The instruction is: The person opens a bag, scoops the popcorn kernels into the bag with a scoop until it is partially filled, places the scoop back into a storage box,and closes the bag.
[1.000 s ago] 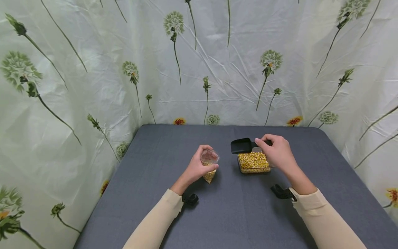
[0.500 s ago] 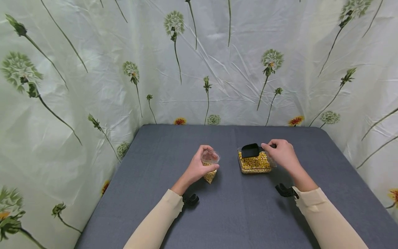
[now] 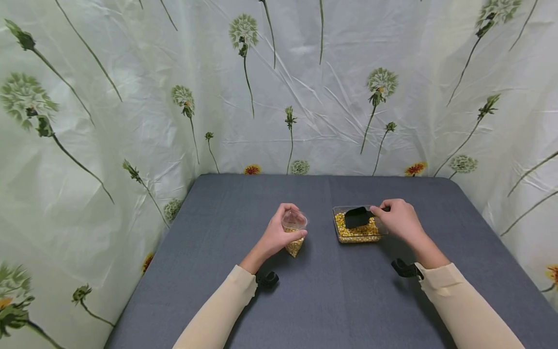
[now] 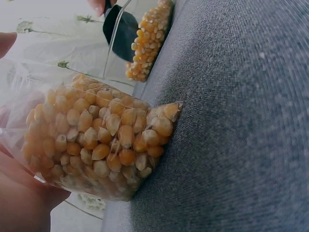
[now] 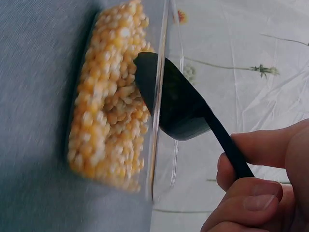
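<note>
My left hand (image 3: 279, 233) grips a clear plastic bag (image 3: 294, 246) of corn kernels near its open top. The bag's lower end rests on the cloth; in the left wrist view its kernels (image 4: 106, 135) fill the lower part. On the right, my right hand (image 3: 402, 222) pinches the handle of a black scoop (image 3: 356, 217). The scoop's blade tilts down into a clear rectangular container (image 3: 362, 239) of yellow corn kernels. In the right wrist view the tip of the scoop (image 5: 178, 104) meets the kernels (image 5: 108, 106) behind the clear wall.
A grey cloth (image 3: 314, 300) covers the table under both things. A white curtain (image 3: 279, 87) with dandelion prints hangs behind and along the sides. Black straps with camera mounts (image 3: 267, 280) sit at both wrists.
My right hand has moved the scoop right and down, from above the container's left side into the container among the kernels. My left hand and the bag have stayed in place.
</note>
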A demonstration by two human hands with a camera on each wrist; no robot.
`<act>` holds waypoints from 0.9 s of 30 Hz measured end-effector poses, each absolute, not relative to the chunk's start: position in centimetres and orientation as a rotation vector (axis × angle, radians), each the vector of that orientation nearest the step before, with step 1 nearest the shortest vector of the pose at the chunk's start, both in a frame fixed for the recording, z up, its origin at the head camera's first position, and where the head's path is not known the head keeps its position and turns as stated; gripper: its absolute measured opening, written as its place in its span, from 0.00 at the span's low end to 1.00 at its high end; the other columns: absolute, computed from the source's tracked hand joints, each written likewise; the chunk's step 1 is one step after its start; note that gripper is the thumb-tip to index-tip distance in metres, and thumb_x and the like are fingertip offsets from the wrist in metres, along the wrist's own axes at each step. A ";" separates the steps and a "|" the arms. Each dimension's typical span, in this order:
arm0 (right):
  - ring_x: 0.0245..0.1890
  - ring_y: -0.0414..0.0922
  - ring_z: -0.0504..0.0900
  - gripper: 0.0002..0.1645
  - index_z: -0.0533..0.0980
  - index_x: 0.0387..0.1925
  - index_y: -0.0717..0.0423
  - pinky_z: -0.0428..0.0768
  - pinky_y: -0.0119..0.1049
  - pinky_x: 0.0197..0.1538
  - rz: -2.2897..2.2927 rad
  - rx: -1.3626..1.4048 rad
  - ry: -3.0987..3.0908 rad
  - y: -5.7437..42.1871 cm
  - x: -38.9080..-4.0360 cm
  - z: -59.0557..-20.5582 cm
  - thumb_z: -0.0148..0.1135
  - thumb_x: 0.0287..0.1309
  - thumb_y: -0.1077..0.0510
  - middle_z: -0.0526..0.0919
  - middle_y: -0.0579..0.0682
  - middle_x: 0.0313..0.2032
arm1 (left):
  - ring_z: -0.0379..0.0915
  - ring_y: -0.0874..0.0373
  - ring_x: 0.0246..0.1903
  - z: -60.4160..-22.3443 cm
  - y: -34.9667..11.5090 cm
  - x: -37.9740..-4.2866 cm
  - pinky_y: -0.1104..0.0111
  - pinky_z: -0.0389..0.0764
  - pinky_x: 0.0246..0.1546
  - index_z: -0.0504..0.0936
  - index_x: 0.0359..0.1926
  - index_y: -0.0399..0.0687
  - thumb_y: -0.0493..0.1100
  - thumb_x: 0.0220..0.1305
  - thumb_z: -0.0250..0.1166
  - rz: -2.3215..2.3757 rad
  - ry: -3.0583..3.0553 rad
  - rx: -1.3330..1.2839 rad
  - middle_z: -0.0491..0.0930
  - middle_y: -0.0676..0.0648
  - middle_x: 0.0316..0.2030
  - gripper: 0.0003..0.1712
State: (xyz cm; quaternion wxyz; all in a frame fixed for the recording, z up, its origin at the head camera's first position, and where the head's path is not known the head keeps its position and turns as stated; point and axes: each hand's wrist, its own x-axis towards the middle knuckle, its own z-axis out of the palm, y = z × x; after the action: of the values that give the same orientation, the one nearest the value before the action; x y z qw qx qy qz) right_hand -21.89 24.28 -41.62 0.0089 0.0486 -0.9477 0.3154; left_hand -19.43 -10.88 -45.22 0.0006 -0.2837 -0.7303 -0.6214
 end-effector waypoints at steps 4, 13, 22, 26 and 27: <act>0.14 0.45 0.66 0.24 0.81 0.30 0.60 0.66 0.40 0.21 0.946 0.148 -2.959 25.1 -21.7 -41.6 0.58 0.72 0.45 0.70 0.46 0.14 | 0.77 0.41 0.50 -45.2 -10.9 -19.5 0.57 0.76 0.53 0.65 0.60 0.31 0.34 0.63 0.71 -1.947 -2.302 -0.888 0.78 0.34 0.49 0.31; 0.12 0.44 0.63 0.20 0.81 0.31 0.60 0.62 0.38 0.19 0.810 0.128 -2.956 25.9 -21.4 -40.9 0.59 0.70 0.48 0.67 0.46 0.12 | 0.78 0.45 0.50 -45.4 -10.9 -19.4 0.57 0.77 0.53 0.65 0.60 0.33 0.34 0.63 0.71 -1.931 -2.313 -0.880 0.79 0.37 0.49 0.31; 0.13 0.44 0.63 0.23 0.79 0.27 0.57 0.62 0.39 0.20 0.825 0.130 -2.927 25.6 -21.1 -40.4 0.58 0.70 0.44 0.65 0.45 0.13 | 0.77 0.43 0.49 -45.4 -10.8 -19.3 0.57 0.77 0.53 0.64 0.60 0.32 0.34 0.63 0.71 -1.947 -2.301 -0.898 0.79 0.35 0.49 0.31; 0.14 0.44 0.61 0.25 0.76 0.25 0.55 0.62 0.39 0.21 0.938 0.190 -2.938 24.9 -21.1 -40.9 0.57 0.72 0.41 0.64 0.45 0.14 | 0.76 0.43 0.50 -46.3 -10.6 -19.8 0.58 0.77 0.53 0.63 0.62 0.32 0.34 0.63 0.71 -1.940 -2.309 -0.885 0.78 0.36 0.50 0.32; 0.14 0.44 0.62 0.26 0.76 0.25 0.55 0.63 0.39 0.21 0.965 0.204 -2.946 24.8 -21.1 -41.1 0.56 0.72 0.40 0.65 0.45 0.14 | 0.76 0.43 0.50 -46.7 -10.6 -20.1 0.58 0.77 0.53 0.63 0.62 0.32 0.33 0.63 0.71 -1.933 -2.311 -0.883 0.78 0.36 0.50 0.32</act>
State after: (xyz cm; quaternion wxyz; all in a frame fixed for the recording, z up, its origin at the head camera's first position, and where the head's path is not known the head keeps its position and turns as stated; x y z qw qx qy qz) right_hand -21.06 24.78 -41.07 0.0172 0.0656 -0.9481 0.3107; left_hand -20.06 -10.56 -46.65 0.0011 -0.2812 -0.7360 -0.6158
